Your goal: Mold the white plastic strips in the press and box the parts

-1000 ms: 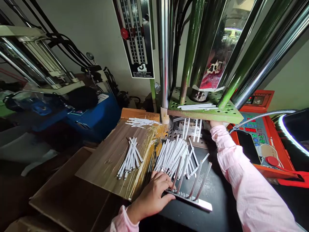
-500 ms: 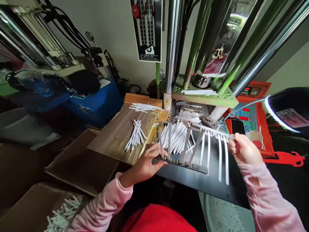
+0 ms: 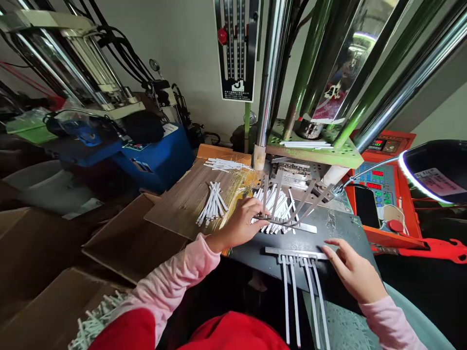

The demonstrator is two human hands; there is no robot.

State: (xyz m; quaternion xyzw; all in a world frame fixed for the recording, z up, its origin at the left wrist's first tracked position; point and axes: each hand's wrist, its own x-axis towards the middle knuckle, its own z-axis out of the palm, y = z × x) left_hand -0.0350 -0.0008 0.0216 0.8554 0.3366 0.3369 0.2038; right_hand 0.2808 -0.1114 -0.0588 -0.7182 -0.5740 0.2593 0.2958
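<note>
My left hand point(image 3: 242, 221) is closed on one end of a flat metal bar point(image 3: 308, 227) from which several grey strips point(image 3: 278, 192) stand up. It holds this bar above the dark table, beside a pile of short white strips point(image 3: 272, 201). A second metal bar point(image 3: 301, 253) lies near the table's front edge, with long white strips point(image 3: 292, 287) hanging from it over the edge. At that bar's right end is my right hand point(image 3: 352, 270), thumb and fingers apart. Whether a fingertip still touches the bar, I cannot tell.
A press with a green plate point(image 3: 317, 154) stands behind the table, a metal mould point(image 3: 294, 172) under it. On the brown board point(image 3: 175, 199) lies a white strip bundle point(image 3: 213, 204). An orange control box point(image 3: 379, 184), phone point(image 3: 367, 206) and lamp point(image 3: 434, 170) are at right; cardboard boxes point(image 3: 113, 233) at left.
My right hand has brought its bar down and towards me onto the table's front edge, and its fingers have opened. My left hand has lifted slightly and moved right with its bar.
</note>
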